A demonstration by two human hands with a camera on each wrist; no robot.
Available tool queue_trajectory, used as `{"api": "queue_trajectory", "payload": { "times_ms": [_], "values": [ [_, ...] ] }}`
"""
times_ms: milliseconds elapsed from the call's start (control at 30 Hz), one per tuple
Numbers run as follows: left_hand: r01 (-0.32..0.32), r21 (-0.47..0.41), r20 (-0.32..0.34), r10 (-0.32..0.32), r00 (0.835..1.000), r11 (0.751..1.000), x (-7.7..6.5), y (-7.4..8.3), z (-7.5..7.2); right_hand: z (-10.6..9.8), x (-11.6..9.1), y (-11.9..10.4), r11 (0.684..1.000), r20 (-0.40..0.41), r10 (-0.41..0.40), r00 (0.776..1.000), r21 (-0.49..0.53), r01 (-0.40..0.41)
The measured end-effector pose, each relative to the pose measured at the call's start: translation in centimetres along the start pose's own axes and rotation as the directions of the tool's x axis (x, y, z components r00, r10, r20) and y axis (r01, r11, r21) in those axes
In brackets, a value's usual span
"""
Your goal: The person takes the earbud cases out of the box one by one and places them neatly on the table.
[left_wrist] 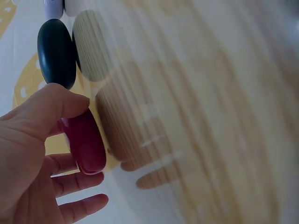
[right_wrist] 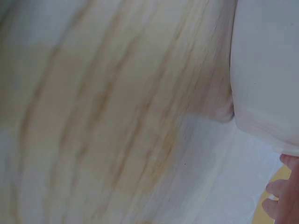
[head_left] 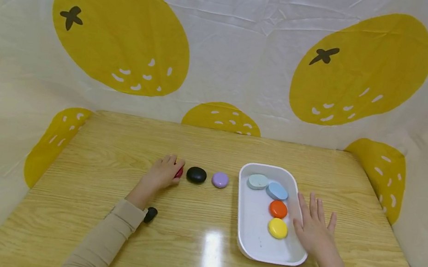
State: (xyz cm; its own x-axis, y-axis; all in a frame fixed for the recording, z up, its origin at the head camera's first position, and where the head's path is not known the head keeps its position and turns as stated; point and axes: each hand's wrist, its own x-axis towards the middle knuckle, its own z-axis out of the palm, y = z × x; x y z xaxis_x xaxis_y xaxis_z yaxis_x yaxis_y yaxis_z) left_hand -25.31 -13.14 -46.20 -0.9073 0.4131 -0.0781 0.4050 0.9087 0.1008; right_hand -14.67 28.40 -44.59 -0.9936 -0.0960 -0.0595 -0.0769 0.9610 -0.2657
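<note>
**Left hand on the red pebble, right hand flat beside the tray**

My left hand (head_left: 163, 173) rests on the light wooden table (head_left: 187, 250), left of centre. Its thumb and curled fingers pinch a smooth, dark red oval pebble (left_wrist: 85, 144); in the left wrist view the thumb lies over the top edge of the pebble and the other fingers sit below it. In the head view only a small red sliver of the pebble shows at my fingertips.

Just beside the red pebble, to its right, lies a glossy black oval pebble (head_left: 196, 174), and next along the same row a pale purple round pebble (head_left: 220, 180). The three form a short line, close together but apart.

My right hand (head_left: 314, 226) lies palm down on the table with its fingers straight and slightly spread. It sits at the right rim of a white rectangular tray with rounded corners (head_left: 250, 246); it appears to touch the rim, but the blurred right wrist view does not confirm contact. It holds nothing.

Inside the tray, along its right side, four pebbles lie in a loose column: a pale grey-green pebble (head_left: 258, 181) at the far end, a light blue pebble (head_left: 277, 191) touching it, then an orange pebble (head_left: 278, 209), then a yellow pebble (head_left: 278, 228) nearest to me.
</note>
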Motion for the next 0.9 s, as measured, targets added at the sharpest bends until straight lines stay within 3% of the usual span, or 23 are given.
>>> {"api": "queue_trajectory", "payload": {
  "times_ms": [333, 533, 700, 900],
  "values": [
    [0.03, -0.053, 0.019, -0.029, 0.999, 0.998, 0.0, -0.1, 0.4, 0.1, 0.0, 0.2, 1.0, 0.001, -0.002, 1.0, -0.004, 0.002],
    [0.038, -0.144, -0.01, -0.04, 0.999, 0.989, 0.2, 0.4, -0.9, 0.0, -0.1, 0.0, 1.0, -0.004, 0.0, 1.0, -0.001, 0.0],
    [-0.015, -0.157, -0.018, 0.012, 1.0, 0.987, 1.4, 2.3, -2.9, 0.0, -0.1, 0.0, 1.0, -0.009, 0.003, 1.0, 0.003, -0.003],
    [-0.131, -0.104, -0.065, 0.125, 0.99, 0.986, 3.5, 6.2, -4.0, 0.0, 0.0, 0.0, 1.0, -0.01, -0.002, 1.0, 0.004, 0.002]
  ]
}}
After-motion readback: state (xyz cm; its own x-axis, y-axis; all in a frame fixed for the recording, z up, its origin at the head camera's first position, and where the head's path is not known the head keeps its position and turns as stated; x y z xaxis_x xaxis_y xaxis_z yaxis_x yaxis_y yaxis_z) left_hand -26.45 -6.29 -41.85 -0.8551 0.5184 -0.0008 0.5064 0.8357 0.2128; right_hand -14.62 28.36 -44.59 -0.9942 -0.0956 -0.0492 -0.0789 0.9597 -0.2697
